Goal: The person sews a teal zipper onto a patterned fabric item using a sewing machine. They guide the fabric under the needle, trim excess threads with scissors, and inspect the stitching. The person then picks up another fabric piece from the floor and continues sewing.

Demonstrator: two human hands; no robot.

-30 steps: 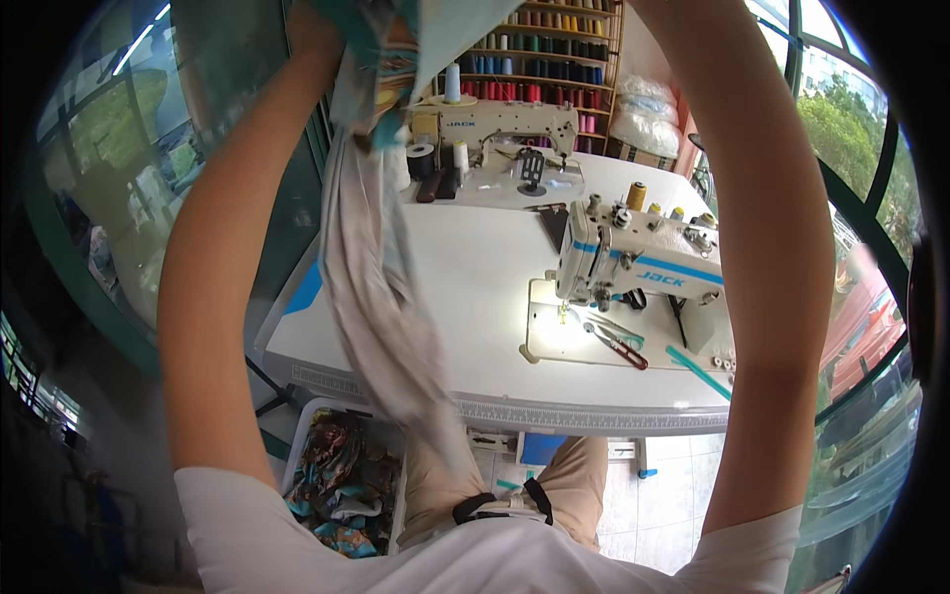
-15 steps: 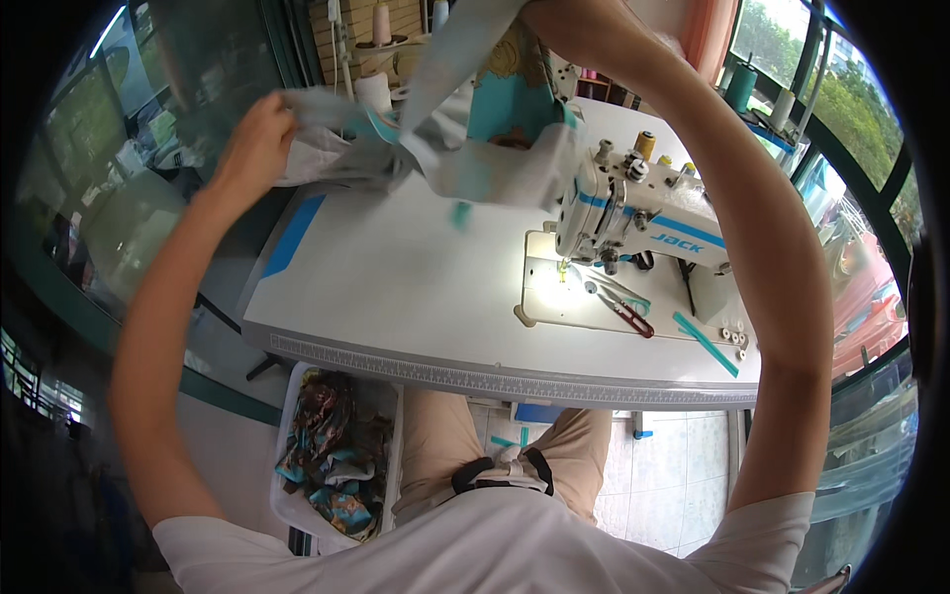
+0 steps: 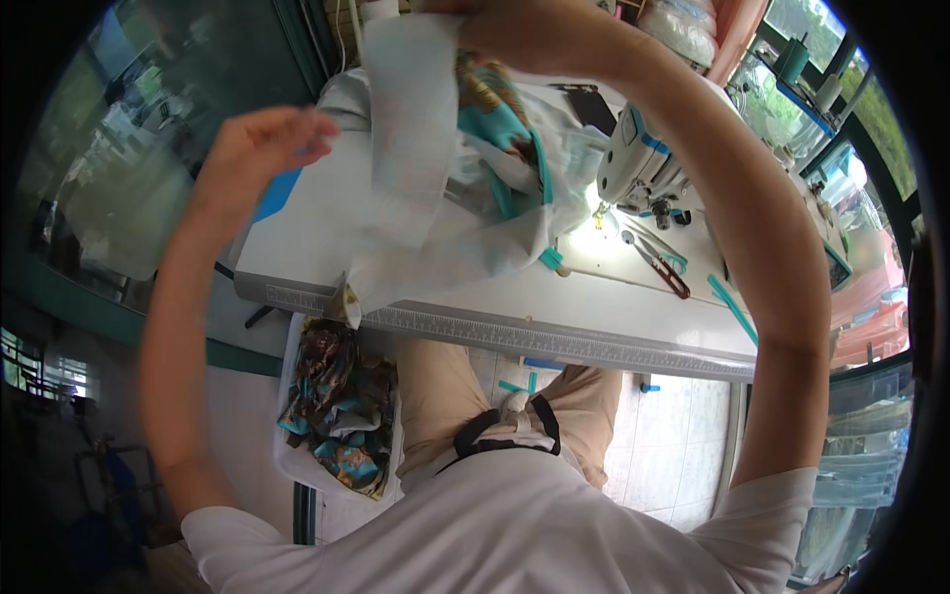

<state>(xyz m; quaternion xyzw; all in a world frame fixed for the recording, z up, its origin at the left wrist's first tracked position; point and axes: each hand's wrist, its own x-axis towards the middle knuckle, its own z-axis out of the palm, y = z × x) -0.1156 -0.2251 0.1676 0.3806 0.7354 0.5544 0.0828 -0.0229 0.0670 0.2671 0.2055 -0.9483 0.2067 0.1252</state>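
My right hand (image 3: 485,22), partly cut off by the top edge, is closed on a pale cloth piece (image 3: 411,129). The cloth hangs down in a wide strip and spreads over the sewing table (image 3: 297,243). A turquoise and brown-gold patterned part (image 3: 495,119) of it shows below my right wrist. One corner of the cloth reaches the table's front edge. My left hand (image 3: 272,139) is raised left of the hanging strip, fingers loosely bent and apart from it, with nothing visible in them. Right of the cloth stands a white sewing machine (image 3: 628,163), its lamp lit.
Thread snips (image 3: 663,269) with dark red handles and a turquoise strip (image 3: 732,309) lie right of the needle. A ruler tape (image 3: 475,329) runs along the table's front edge. Below it, a white bin (image 3: 287,460) holds patterned cloth. Windows stand at the right.
My left hand has let go of the cloth. The cloth has come down nearer, over the table's middle and front edge. My right hand has shifted left with its grip kept.
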